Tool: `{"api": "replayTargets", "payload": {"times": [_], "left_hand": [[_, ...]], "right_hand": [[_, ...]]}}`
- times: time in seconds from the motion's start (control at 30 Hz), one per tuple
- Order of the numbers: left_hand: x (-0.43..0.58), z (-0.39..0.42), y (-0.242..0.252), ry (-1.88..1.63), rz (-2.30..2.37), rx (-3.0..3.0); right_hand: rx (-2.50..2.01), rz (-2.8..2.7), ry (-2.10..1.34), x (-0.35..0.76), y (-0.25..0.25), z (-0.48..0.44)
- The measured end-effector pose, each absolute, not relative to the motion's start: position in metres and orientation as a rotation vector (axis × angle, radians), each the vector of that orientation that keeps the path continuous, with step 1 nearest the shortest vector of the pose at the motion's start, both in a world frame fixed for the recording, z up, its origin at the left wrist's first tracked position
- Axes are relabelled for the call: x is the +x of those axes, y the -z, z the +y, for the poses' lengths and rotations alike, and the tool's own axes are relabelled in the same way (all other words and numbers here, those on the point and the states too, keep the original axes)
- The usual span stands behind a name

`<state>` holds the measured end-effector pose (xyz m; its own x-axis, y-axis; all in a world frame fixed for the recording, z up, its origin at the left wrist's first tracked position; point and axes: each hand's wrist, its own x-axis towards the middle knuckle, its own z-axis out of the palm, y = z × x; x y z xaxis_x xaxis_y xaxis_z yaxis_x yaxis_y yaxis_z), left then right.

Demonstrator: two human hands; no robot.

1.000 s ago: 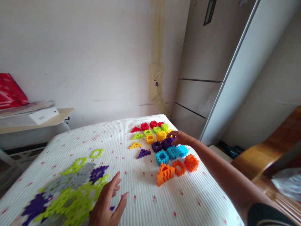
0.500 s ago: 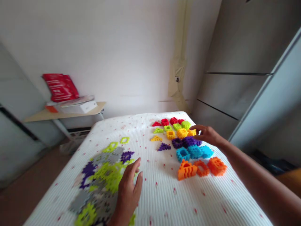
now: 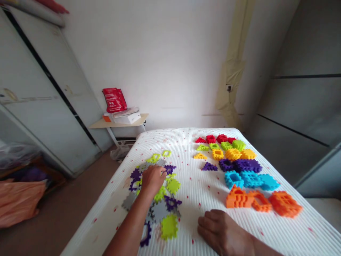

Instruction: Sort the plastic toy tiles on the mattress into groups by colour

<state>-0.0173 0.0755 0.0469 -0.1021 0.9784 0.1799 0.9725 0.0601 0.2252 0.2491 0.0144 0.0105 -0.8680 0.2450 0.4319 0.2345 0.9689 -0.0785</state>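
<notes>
My left hand (image 3: pixel 153 180) reaches over a loose spread of flat interlocking plastic pieces, its fingers curled down among them; whatever they grip is hidden. Around it lie a grey piece (image 3: pixel 160 211), a purple piece (image 3: pixel 170 169), a lime green square (image 3: pixel 169 227) and several others. My right hand (image 3: pixel 222 229) rests on the bedding, fingers folded into a fist with nothing showing in it. Beyond that hand stand orange pieces (image 3: pixel 238 197), then rows of blue pieces (image 3: pixel 250 179), purple pieces (image 3: pixel 246 165), yellow pieces (image 3: pixel 233 154), green pieces (image 3: pixel 226 145) and red pieces (image 3: pixel 221 138).
White ribbed bedding (image 3: pixel 186 234) with small red marks lies under everything. A small table (image 3: pixel 119 124) at the back left bears a red bag (image 3: pixel 114 99) and a white box (image 3: pixel 128 118). Cabinets (image 3: pixel 45 96) stand at the left and right.
My right hand has left the purple row and come down to the near bedding, now closed. My left hand has moved forward over the loose pieces, fingers curling. The view has turned left.
</notes>
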Motion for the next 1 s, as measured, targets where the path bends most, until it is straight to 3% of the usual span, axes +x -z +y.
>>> {"api": "replayTargets", "payload": {"times": [0.17, 0.4, 0.6, 0.8, 1.0], "left_hand": [[-0.008, 0.097, -0.038, -0.188, 2.31, 2.086], [-0.004, 0.102, -0.023, -0.195, 2.305, 2.114], [0.002, 0.106, -0.028, -0.331, 2.224, 2.14], [0.047, 0.125, -0.039, -0.761, 1.806, 2.255], [0.099, 0.158, -0.031, -0.776, 1.597, 2.369]], "right_hand": [[-0.38, -2.659, -0.088, 0.245, 0.011, 0.018], [-0.413, -2.652, -0.093, 0.245, 0.019, 0.02], [-0.407, -2.656, -0.028, 0.244, 0.02, 0.022], [-0.417, -2.672, -0.008, 0.241, 0.022, 0.024], [-0.404, -2.662, -0.005, 0.241, 0.026, 0.025]]}}
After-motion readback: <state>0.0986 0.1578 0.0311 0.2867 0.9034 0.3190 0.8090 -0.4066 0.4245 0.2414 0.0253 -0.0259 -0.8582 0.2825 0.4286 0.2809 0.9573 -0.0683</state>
